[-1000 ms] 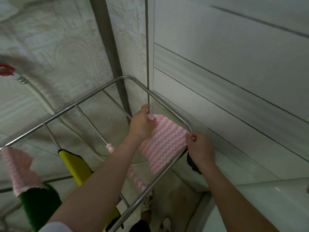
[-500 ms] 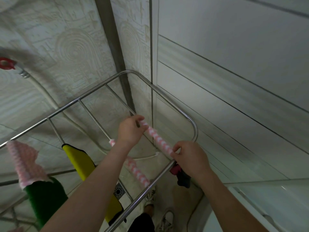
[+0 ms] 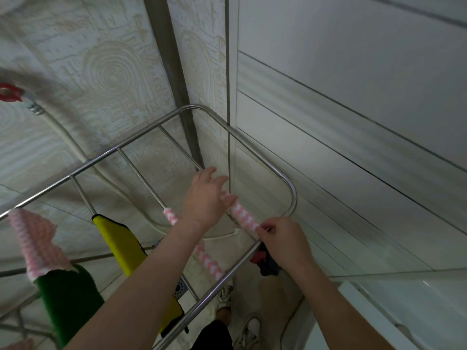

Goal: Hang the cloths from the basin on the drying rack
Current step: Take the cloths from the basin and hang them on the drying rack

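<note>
Room: tiled corner, embossed pale wall [image 3: 108,72] on the left, smooth grey panels on the right, floor drain [image 3: 180,289] below.
Rack: drying rack [image 3: 290,188] of shiny steel tube, rounded corner, thin cross bars.
Task cloth: pink-and-white zigzag cloth [image 3: 243,217], draped narrow over the end bar.
Left hand [image 3: 206,198]: fingers straight and spread, resting on the cloth's far end.
Right hand [image 3: 283,242]: pinching its near end.
Neighbours: yellow cloth [image 3: 118,241] and green cloth [image 3: 68,291] hanging further left.
Change: spread wide over the corner a second ago, now gathered; left fingers uncurled.
</note>
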A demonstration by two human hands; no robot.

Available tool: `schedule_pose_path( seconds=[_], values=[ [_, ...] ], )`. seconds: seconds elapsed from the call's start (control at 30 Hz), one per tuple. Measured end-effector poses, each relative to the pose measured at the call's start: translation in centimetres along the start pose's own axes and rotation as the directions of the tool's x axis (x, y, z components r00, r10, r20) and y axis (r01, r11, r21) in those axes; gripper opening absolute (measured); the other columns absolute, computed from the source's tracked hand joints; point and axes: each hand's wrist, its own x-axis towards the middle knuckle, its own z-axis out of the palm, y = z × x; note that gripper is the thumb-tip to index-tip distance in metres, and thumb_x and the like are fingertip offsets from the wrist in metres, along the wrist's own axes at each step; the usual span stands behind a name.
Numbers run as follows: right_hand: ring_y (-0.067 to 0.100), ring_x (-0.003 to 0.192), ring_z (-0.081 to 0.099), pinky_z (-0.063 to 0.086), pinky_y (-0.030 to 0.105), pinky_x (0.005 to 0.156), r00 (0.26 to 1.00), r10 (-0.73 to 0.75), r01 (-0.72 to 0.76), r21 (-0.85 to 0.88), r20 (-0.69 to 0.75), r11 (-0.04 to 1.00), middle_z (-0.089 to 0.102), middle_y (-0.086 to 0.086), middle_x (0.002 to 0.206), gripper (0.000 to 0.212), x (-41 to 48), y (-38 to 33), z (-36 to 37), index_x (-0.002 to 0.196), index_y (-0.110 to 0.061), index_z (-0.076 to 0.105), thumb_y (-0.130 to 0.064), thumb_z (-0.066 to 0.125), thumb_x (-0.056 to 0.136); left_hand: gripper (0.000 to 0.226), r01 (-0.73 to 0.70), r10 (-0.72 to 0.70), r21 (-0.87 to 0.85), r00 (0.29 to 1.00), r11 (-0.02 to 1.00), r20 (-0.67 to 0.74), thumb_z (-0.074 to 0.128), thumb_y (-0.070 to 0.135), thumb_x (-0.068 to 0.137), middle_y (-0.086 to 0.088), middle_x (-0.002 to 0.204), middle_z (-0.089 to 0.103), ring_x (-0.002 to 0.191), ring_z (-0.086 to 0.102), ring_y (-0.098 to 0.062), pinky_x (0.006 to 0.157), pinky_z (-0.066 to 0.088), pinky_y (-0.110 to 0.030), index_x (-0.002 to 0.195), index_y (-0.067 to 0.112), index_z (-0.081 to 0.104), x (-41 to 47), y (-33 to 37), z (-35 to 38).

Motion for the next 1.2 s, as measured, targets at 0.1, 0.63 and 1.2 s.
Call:
schedule_pose_path(
  seconds=[0.1,0.63,1.2],
  values=[
    [0.009,0.068,0.064,0.056,0.033,0.066,1.0,0.011,-0.011,0.023,-0.007,1.0,0.069,-0.007,0.077,0.017,-0.1,-0.1,0.0,0.088,-0.023,0.073,-0.037,0.063,0.087,0.059,0.0,-0.003,0.026,0.992,1.0,0.125,0.059,0.048,0.087,-0.01,0.157,0.018,0.146,0.007,-0.027,0.116,0.015,-0.037,0.135,0.017,0.049,-0.8,0.5,0.6],
    [0.01,0.061,0.052,0.042,0.026,0.059,0.977,-0.189,0.146,0.327,0.102,0.934,0.055,-0.005,0.069,0.007,-3.4,-3.0,-10.8,0.087,-0.028,0.062,-0.021,0.062,0.088,0.027,0.071,0.327,-0.765,0.876,0.64,0.355,0.062,0.045,0.085,0.008,0.086,0.071,0.083,0.066,-0.007,0.074,0.05,-0.022,0.099,0.023,0.069,-5.1,6.3,-2.6],
    [0.022,0.1,0.069,0.055,0.04,0.088,0.805,-0.507,0.253,0.594,0.309,0.764,0.073,0.006,0.105,0.034,-5.4,-7.4,-13.6,0.109,-0.015,0.069,-0.014,0.078,0.075,0.013,-0.338,0.136,-0.873,0.941,0.351,-0.31,0.053,0.008,0.09,-0.017,0.069,0.04,0.062,0.034,-0.024,0.053,0.031,-0.029,0.085,0.018,0.046,-7.8,8.8,-16.1]
  ],
)
